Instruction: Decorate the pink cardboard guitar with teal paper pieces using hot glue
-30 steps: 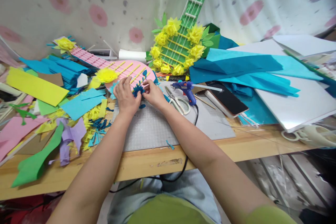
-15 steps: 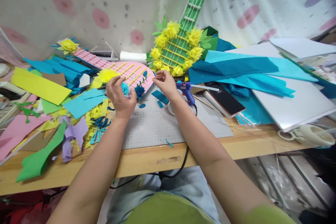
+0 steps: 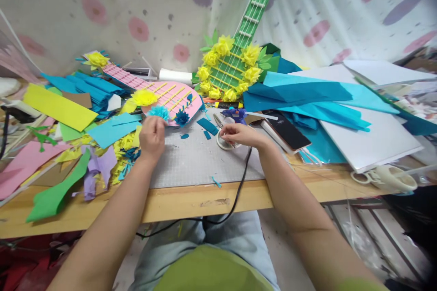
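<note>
Here, the right hand (image 3: 241,134) reaches palm-down over the scissors (image 3: 227,145)

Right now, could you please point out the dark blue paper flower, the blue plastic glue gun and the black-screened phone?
Dark blue paper flower (image 3: 182,117): head view, on its middle petals.
Blue plastic glue gun (image 3: 238,113): head view, on its body.
Black-screened phone (image 3: 290,130): head view, on its screen.
</note>
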{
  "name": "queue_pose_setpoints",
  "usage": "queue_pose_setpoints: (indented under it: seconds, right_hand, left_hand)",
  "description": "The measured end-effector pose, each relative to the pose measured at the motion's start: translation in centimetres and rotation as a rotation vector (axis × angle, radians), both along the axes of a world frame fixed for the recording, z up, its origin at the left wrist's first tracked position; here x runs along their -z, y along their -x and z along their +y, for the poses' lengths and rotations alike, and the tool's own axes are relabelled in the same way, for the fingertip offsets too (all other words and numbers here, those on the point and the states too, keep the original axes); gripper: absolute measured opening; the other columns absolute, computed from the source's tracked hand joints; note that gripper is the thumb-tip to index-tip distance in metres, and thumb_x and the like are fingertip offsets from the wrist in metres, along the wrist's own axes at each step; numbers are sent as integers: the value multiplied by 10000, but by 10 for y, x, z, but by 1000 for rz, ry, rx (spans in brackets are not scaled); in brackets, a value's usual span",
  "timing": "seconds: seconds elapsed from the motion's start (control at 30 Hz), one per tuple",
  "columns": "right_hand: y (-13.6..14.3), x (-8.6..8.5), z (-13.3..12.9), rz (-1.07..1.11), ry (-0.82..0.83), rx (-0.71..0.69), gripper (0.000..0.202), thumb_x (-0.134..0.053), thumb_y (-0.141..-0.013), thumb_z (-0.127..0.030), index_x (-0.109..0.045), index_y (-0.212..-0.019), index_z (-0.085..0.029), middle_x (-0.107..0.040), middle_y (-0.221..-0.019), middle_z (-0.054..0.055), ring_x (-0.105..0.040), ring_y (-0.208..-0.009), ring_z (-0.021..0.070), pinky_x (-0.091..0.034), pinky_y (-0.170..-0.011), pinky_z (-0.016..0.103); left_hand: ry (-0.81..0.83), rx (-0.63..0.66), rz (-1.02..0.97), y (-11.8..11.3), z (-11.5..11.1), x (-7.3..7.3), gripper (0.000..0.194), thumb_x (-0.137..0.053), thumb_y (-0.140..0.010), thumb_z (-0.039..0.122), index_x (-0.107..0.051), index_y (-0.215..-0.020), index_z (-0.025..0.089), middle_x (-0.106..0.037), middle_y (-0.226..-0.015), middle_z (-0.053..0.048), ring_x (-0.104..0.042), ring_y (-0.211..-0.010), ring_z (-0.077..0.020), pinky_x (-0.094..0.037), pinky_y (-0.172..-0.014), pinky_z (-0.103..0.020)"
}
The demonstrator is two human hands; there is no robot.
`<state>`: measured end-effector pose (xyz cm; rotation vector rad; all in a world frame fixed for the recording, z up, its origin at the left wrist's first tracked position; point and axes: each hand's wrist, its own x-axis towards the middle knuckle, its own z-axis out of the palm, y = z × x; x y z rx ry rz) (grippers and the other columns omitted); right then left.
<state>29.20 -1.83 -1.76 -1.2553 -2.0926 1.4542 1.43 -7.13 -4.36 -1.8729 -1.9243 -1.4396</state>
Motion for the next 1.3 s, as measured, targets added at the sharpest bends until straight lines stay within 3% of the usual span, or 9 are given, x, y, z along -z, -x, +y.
queue_pose_setpoints:
  seconds: [0.07, 0.13, 0.27, 0.37, 0.57, 0.73, 0.93, 1.1, 1.3]
  right_hand:
    - [-15, -4, -3, -37, 67, -20, 165, -607, -707, -331, -585, -766, -179, -527, -569, -43, -467, -521, 81, -378, -539, 228]
    - [-29, -4, -4, -53, 76, 18, 215, -628, -685, -378, -584, -740, -176, -535, -571, -34, -454, -514, 75, -361, -530, 229]
    - [-51, 7, 1, -57, 129, 79, 282, -670, -642, -436, -571, -678, -175, -500, -510, -35, -410, -463, 68, -283, -471, 232]
    - [-60, 16, 6, -55, 103, 149, 341, -692, -617, -488, -549, -628, -178, -447, -451, -51, -343, -428, 62, -220, -453, 238]
    - [-55, 26, 14, -40, -255, 496, 438, -704, -590, -555, -458, -589, -192, -381, -511, -65, -311, -503, 74, -199, -490, 249]
    - [-43, 40, 24, -80, -451, 704, 490, -737, -551, -533, -371, -613, -212, -408, -569, -63, -352, -547, 91, -269, -539, 252]
    - [-37, 58, 31, 7, -503, 743, 487, -730, -559, -547, -512, -812, -193, -587, -831, 27, -516, -722, 153, -407, -683, 294]
    - [-31, 59, 29, -22, -506, 715, 452, -691, -637, -516, -571, -925, -190, -648, -947, 68, -589, -863, 209, -438, -808, 349]
    - [-24, 58, 28, -117, -488, 706, 487, -668, -682, -500, -588, -1053, -194, -666, -1009, 93, -611, -929, 258, -456, -837, 397]
  left_hand:
    - [225, 47, 118, -12, -2, 5, 292, -384, -882, 354, -542, -689, 202, -574, -762, -43, -563, -769, -178, -443, -727, -306]
    - [390, 28, 193, -24, -4, 9, 195, -493, -834, 350, -587, -752, 201, -608, -826, -47, -579, -762, -190, -431, -665, -297]
    - [509, -62, 254, -37, -7, 15, 238, -546, -811, 358, -624, -980, 210, -621, -972, -81, -603, -857, -237, -438, -664, -312]
    - [562, -106, 232, -41, -5, 16, 261, -547, -812, 375, -633, -1000, 216, -603, -1024, -94, -591, -942, -260, -457, -735, -341]
    - [557, -69, 135, -42, 3, 18, 78, -596, -769, 261, -641, -808, 209, -583, -1015, -77, -544, -1034, -245, -426, -882, -339]
    - [506, 52, 71, -38, 4, 19, 35, -590, -779, 226, -602, -787, 195, -635, -875, -44, -583, -859, -195, -422, -778, -297]
    - [490, 49, -61, -37, 2, 17, 90, -588, -782, 243, -587, -865, 208, -668, -834, -16, -607, -798, -171, -400, -684, -268]
    - [453, 80, -145, -37, 3, 20, 117, -598, -760, 238, -577, -870, 208, -683, -859, -16, -620, -815, -162, -415, -702, -262]
    - [493, 150, -164, -39, 3, 23, 243, -618, -699, 158, -597, -935, 211, -676, -828, 9, -578, -691, -129, -422, -668, -248]
